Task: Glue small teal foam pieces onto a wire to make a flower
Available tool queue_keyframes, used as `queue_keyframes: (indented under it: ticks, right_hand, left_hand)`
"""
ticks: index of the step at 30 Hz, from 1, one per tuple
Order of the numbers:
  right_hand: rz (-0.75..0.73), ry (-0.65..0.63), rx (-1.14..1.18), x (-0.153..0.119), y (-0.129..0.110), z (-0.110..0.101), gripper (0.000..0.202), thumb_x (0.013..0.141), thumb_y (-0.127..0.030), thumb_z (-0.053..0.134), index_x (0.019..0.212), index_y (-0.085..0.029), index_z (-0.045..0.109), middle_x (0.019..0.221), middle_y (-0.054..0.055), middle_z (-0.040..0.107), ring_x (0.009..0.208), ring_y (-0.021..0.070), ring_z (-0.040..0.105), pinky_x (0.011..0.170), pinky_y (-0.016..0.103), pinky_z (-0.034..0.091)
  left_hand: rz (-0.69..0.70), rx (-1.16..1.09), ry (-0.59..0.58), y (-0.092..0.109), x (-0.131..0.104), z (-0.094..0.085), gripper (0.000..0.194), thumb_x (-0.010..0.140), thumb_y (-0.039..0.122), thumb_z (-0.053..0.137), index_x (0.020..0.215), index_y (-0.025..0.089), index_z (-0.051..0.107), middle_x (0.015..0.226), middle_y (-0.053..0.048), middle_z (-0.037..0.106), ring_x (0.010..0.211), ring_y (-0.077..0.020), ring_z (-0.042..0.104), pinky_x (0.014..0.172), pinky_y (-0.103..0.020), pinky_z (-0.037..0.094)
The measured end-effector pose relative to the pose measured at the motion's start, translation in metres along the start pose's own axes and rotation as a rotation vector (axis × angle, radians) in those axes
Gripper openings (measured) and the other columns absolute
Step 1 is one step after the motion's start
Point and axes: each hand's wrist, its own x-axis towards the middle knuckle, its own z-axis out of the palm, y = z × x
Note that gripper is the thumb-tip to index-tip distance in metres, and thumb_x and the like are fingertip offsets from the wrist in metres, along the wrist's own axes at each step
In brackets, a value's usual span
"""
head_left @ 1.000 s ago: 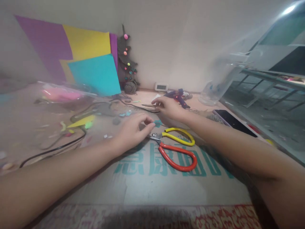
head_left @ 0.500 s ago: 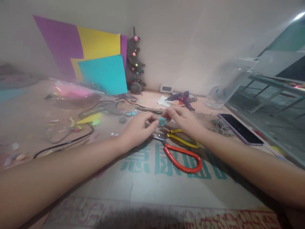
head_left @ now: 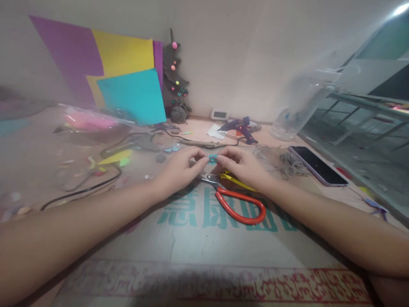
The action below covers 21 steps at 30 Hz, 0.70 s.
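Observation:
A small teal cut-out piece (head_left: pixel 212 159) is pinched between the fingertips of my left hand (head_left: pixel 180 169) and my right hand (head_left: pixel 241 166), just above the cardboard sheet (head_left: pixel 204 243). Scissors (head_left: pixel 238 200) with one yellow and one red handle lie on the cardboard right below and behind my right hand, which hides part of the yellow handle.
A blue glue gun (head_left: pixel 238 126) lies at the back. A phone (head_left: pixel 316 165) rests at the right by a twine tangle (head_left: pixel 289 162). Coloured foam sheets (head_left: pixel 128 94) and a dark felt tree (head_left: pixel 174 81) lean on the wall. A black cable (head_left: pixel 86 189) and scraps lie left.
My right hand came back from the far side of the table and joined my left hand on the teal piece. Both hands now pinch it together.

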Motion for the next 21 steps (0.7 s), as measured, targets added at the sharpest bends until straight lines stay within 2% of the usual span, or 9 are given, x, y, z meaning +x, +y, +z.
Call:
queue_keyframes:
  ticks: [3, 7, 10, 14, 18, 21]
  right_hand:
    - [-0.023, 0.018, -0.027, 0.000, 0.000, 0.001, 0.029, 0.086, -0.046, 0.065, 0.083, -0.017, 0.060, 0.073, 0.002, 0.071, 0.069, 0.0163, 0.071, 0.065, 0.028, 0.055]
    - [-0.034, 0.015, -0.073, -0.001, -0.001, 0.000, 0.030, 0.086, -0.047, 0.064, 0.083, -0.018, 0.061, 0.074, 0.001, 0.070, 0.068, 0.0163, 0.070, 0.064, 0.028, 0.055]
    - [-0.107, 0.045, -0.133, 0.000, 0.000, -0.002, 0.027, 0.092, -0.044, 0.058, 0.085, -0.018, 0.062, 0.079, 0.002, 0.070, 0.073, 0.0163, 0.069, 0.068, 0.029, 0.055]
    - [-0.236, 0.140, -0.396, 0.006, 0.009, -0.006, 0.020, 0.090, -0.032, 0.062, 0.102, -0.017, 0.065, 0.097, 0.006, 0.069, 0.088, 0.0182, 0.065, 0.079, 0.033, 0.053]
    - [-0.307, 0.046, -0.643, 0.014, 0.018, -0.006, 0.037, 0.083, -0.031, 0.071, 0.116, -0.017, 0.064, 0.106, 0.010, 0.066, 0.091, 0.0211, 0.061, 0.083, 0.037, 0.050]
    - [-0.317, -0.024, -0.753, 0.020, 0.019, -0.004, 0.018, 0.087, -0.027, 0.067, 0.103, -0.017, 0.069, 0.098, 0.008, 0.065, 0.086, 0.0196, 0.060, 0.080, 0.034, 0.047]
  left_hand:
    - [0.035, 0.006, 0.001, -0.001, 0.000, 0.000, 0.033, 0.098, 0.038, 0.044, 0.079, 0.019, 0.061, 0.083, -0.003, 0.066, 0.083, -0.0198, 0.061, 0.076, -0.030, 0.044]
    - [-0.025, -0.025, -0.003, 0.001, 0.000, 0.000, 0.025, 0.092, 0.039, 0.054, 0.083, 0.018, 0.064, 0.086, -0.003, 0.068, 0.084, -0.0206, 0.062, 0.075, -0.031, 0.046]
    - [-0.089, -0.113, 0.092, 0.000, 0.001, -0.001, 0.021, 0.090, 0.039, 0.056, 0.088, 0.019, 0.063, 0.089, -0.003, 0.068, 0.084, -0.0200, 0.063, 0.075, -0.030, 0.047]
    - [-0.156, -0.256, 0.235, -0.005, 0.003, -0.003, 0.022, 0.089, 0.041, 0.058, 0.087, 0.019, 0.061, 0.087, -0.003, 0.066, 0.084, -0.0194, 0.063, 0.073, -0.029, 0.049]
    - [-0.213, -0.329, 0.217, -0.005, 0.005, -0.002, 0.024, 0.084, 0.042, 0.065, 0.086, 0.018, 0.060, 0.085, -0.004, 0.067, 0.082, -0.0195, 0.064, 0.073, -0.030, 0.051]
    - [-0.211, -0.347, 0.189, -0.005, 0.006, -0.001, 0.025, 0.081, 0.041, 0.068, 0.085, 0.017, 0.060, 0.085, -0.005, 0.068, 0.081, -0.0192, 0.064, 0.073, -0.031, 0.052]
